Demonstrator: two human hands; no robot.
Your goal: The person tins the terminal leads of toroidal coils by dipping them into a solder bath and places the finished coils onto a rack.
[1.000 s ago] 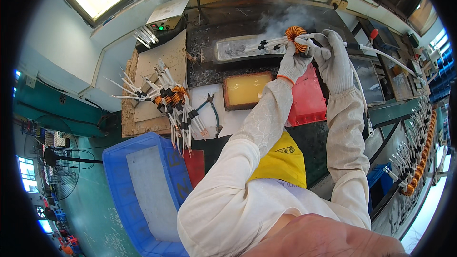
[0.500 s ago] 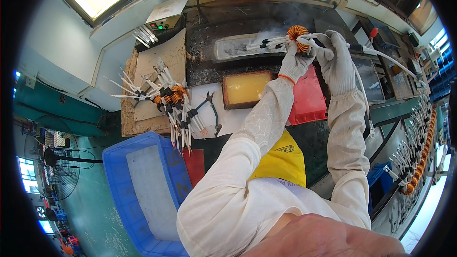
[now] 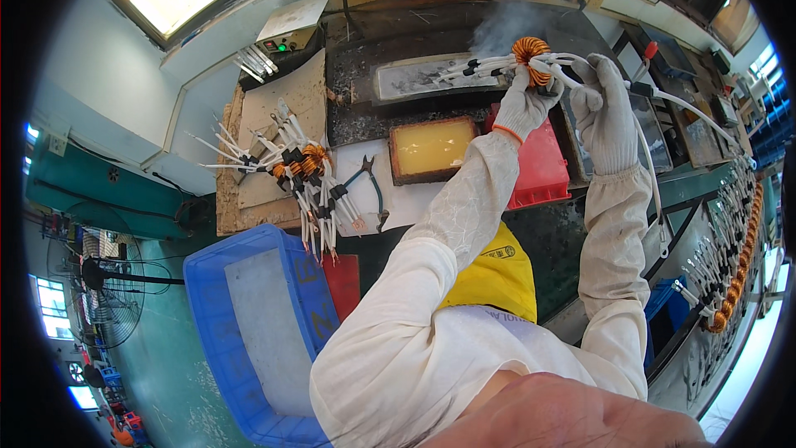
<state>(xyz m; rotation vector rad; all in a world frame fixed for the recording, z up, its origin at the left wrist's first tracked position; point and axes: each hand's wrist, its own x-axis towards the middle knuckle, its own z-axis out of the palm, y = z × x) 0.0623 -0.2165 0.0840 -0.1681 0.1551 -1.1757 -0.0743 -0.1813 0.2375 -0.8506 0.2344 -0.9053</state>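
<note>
My left hand, in a pale work glove with an orange cuff edge, is closed around the lower side of a copper-wound toroidal coil. From the coil, white sleeved leads with black bands reach left over a long, narrow metal trough with a grey, silvery surface. Whether their tips touch that surface I cannot tell. To the right of the coil, my gloved right hand has its fingers bent around its white leads. One long white lead runs on to the right and another hangs down beside my right forearm.
Smoke rises behind the coil. Nearer me lie a tray of yellow liquid, a red bin and pliers. More coils are heaped at left by a blue crate. Finished-looking coils line the right side.
Both hands have shifted slightly right and away from me with the coil. The leads have moved a little right over the trough. Smoke now rises higher behind the coil.
</note>
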